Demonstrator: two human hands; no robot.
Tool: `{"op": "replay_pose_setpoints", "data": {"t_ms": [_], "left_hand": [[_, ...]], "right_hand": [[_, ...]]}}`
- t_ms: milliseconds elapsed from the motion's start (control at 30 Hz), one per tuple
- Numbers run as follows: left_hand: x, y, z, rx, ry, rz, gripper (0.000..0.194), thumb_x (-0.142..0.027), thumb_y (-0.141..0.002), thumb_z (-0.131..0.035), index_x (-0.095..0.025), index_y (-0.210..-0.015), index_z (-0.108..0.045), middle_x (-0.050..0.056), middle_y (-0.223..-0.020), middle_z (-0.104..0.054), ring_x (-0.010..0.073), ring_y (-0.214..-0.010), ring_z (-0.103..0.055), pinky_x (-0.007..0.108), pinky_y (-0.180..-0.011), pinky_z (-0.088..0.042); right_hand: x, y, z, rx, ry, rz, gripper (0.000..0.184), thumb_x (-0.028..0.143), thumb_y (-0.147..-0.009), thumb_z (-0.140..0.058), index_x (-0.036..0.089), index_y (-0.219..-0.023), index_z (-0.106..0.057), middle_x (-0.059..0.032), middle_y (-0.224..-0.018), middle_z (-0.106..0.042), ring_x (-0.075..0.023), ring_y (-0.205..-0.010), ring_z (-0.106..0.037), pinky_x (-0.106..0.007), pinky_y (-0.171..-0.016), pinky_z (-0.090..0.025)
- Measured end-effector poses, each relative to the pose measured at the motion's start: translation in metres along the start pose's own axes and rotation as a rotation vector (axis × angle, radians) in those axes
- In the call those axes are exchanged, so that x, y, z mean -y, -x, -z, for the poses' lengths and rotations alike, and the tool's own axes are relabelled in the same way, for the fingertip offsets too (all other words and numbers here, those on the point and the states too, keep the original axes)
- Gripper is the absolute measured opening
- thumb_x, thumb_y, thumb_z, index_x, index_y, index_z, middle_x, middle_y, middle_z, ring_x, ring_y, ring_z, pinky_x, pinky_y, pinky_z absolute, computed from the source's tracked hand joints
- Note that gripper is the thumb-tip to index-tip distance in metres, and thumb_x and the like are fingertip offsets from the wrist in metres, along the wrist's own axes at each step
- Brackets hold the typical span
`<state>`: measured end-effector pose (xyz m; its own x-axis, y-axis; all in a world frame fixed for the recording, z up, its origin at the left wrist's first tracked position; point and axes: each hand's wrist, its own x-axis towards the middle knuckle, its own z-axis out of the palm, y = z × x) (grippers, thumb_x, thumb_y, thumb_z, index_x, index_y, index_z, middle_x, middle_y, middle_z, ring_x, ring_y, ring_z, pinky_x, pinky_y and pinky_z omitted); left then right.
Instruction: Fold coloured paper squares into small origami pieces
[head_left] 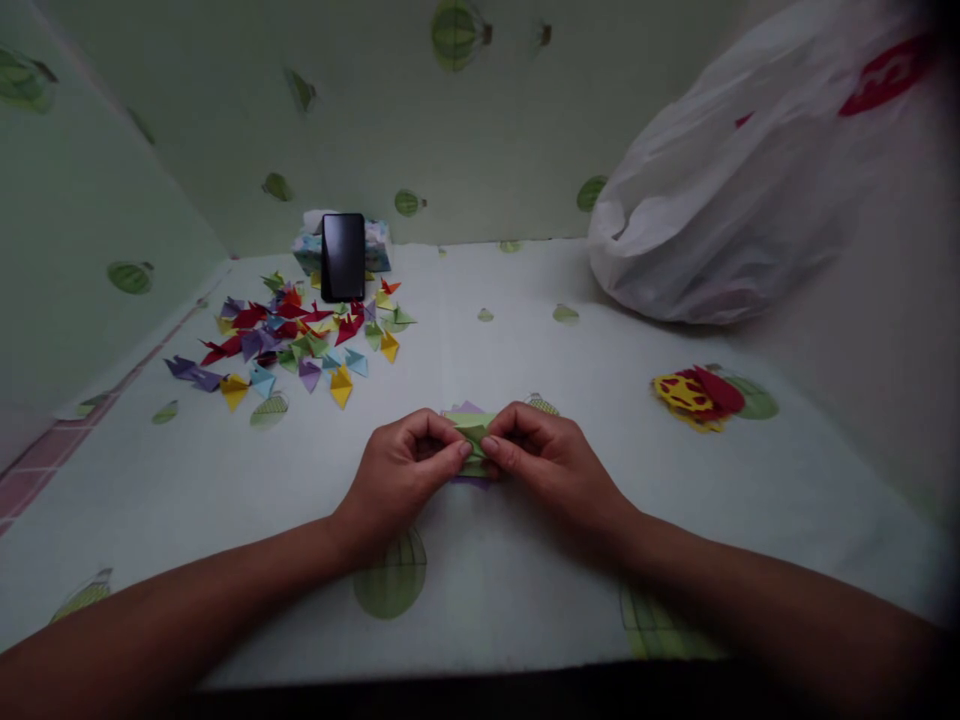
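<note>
Both my left hand (397,475) and right hand (559,465) finger-pinched folded light-green paper (474,432) just below frame centre.

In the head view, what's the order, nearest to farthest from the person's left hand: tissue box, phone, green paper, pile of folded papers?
From the left hand:
1. Green paper: in its fingertips.
2. Pile of folded papers: ahead, leftward.
3. Phone: at the pile's back.
4. Tissue box: behind the phone.
</note>
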<state>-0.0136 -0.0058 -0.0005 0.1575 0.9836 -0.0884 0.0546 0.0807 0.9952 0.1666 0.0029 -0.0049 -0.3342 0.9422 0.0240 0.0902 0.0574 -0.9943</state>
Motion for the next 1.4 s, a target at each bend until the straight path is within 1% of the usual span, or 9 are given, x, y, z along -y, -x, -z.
{"op": "replay_pose_setpoints", "data": {"t_ms": [200,500,633,733,833,900,1033,1200,1400], "left_hand": [[-0.0028,0.0002,-0.002,-0.019,0.017,0.032,0.013,-0.023,-0.071,-0.073,-0.015,-0.069,-0.063,0.0,-0.067,-0.068,0.0105,-0.063,-0.063,0.022,-0.061,-0.051],[-0.0023,0.0008,-0.0034,-0.054,-0.009,0.021,0.015,-0.023,-0.069,-0.071,-0.016,-0.065,-0.059,0.0,-0.066,-0.066,0.0112,-0.062,-0.061,0.023,-0.059,-0.05],[-0.0025,-0.0001,-0.0034,-0.067,-0.016,0.0,0.013,-0.021,-0.07,-0.07,-0.016,-0.066,-0.058,-0.001,-0.065,-0.064,0.0104,-0.061,-0.06,0.022,-0.058,-0.049],[-0.0013,-0.0003,-0.0021,-0.088,-0.062,-0.029,0.012,-0.02,-0.071,-0.069,-0.016,-0.067,-0.059,-0.001,-0.066,-0.063,0.0102,-0.061,-0.058,0.022,-0.058,-0.048],[0.0,0.0,-0.0011,-0.104,-0.11,-0.053,0.011,-0.021,-0.073,-0.069,-0.016,-0.068,-0.06,0.0,-0.068,-0.064,0.011,-0.063,-0.058,0.023,-0.06,-0.047],[0.0003,0.0002,-0.001,-0.102,-0.113,-0.058,0.011,-0.021,-0.073,-0.068,-0.016,-0.068,-0.06,0.0,-0.07,-0.064,0.0115,-0.064,-0.058,0.024,-0.06,-0.048],[-0.0001,0.0004,-0.0016,-0.112,-0.096,-0.048,0.011,-0.021,-0.072,-0.069,-0.016,-0.067,-0.06,0.0,-0.069,-0.064,0.0118,-0.063,-0.058,0.024,-0.059,-0.047],[-0.001,0.0003,-0.0022,-0.125,-0.096,-0.04,0.012,-0.021,-0.071,-0.07,-0.016,-0.066,-0.061,0.0,-0.067,-0.064,0.0115,-0.062,-0.057,0.024,-0.059,-0.047],[-0.0007,-0.0005,-0.0022,-0.117,-0.058,-0.035,0.012,-0.022,-0.07,-0.07,-0.016,-0.066,-0.06,0.0,-0.067,-0.064,0.0115,-0.061,-0.058,0.023,-0.058,-0.047]], "right_hand": [[0.0002,0.0018,-0.0004,0.016,-0.02,-0.003,0.018,0.028,-0.086,-0.063,0.018,-0.072,-0.056,0.0021,-0.064,-0.058,-0.0123,-0.061,-0.051,-0.027,-0.06,-0.04],[0.002,0.001,-0.002,0.04,-0.124,-0.065,0.017,0.03,-0.086,-0.063,0.019,-0.075,-0.058,0.0015,-0.065,-0.06,-0.0133,-0.064,-0.055,-0.029,-0.065,-0.044],[0.0014,0.0006,-0.0013,0.066,-0.174,-0.075,0.016,0.031,-0.086,-0.064,0.018,-0.078,-0.058,0.0009,-0.067,-0.061,-0.0136,-0.067,-0.057,-0.03,-0.069,-0.045],[-0.0002,0.0,-0.0026,0.086,-0.219,-0.083,0.015,0.03,-0.084,-0.067,0.018,-0.081,-0.058,0.0015,-0.069,-0.06,-0.0129,-0.067,-0.056,-0.029,-0.068,-0.045],[-0.0018,-0.0001,-0.0053,0.08,-0.252,-0.079,0.021,0.03,-0.078,-0.074,0.019,-0.082,-0.056,0.0018,-0.073,-0.059,-0.0127,-0.069,-0.055,-0.028,-0.067,-0.045],[-0.0024,0.0003,-0.0067,0.066,-0.233,-0.074,0.023,0.031,-0.077,-0.075,0.02,-0.083,-0.056,0.0014,-0.075,-0.059,-0.0134,-0.071,-0.056,-0.029,-0.067,-0.046],[-0.0027,0.0011,-0.007,0.058,-0.187,-0.085,0.02,0.033,-0.079,-0.071,0.021,-0.083,-0.056,0.0009,-0.074,-0.059,-0.0142,-0.07,-0.056,-0.03,-0.066,-0.047],[-0.002,0.0012,-0.0065,0.054,-0.198,-0.084,0.016,0.029,-0.079,-0.07,0.021,-0.082,-0.056,0.0014,-0.073,-0.059,-0.0138,-0.069,-0.057,-0.03,-0.066,-0.047],[-0.0014,0.0011,-0.0068,0.054,-0.199,-0.086,0.015,0.029,-0.08,-0.069,0.021,-0.082,-0.057,0.0015,-0.072,-0.061,-0.0138,-0.068,-0.058,-0.03,-0.065,-0.047]]}}
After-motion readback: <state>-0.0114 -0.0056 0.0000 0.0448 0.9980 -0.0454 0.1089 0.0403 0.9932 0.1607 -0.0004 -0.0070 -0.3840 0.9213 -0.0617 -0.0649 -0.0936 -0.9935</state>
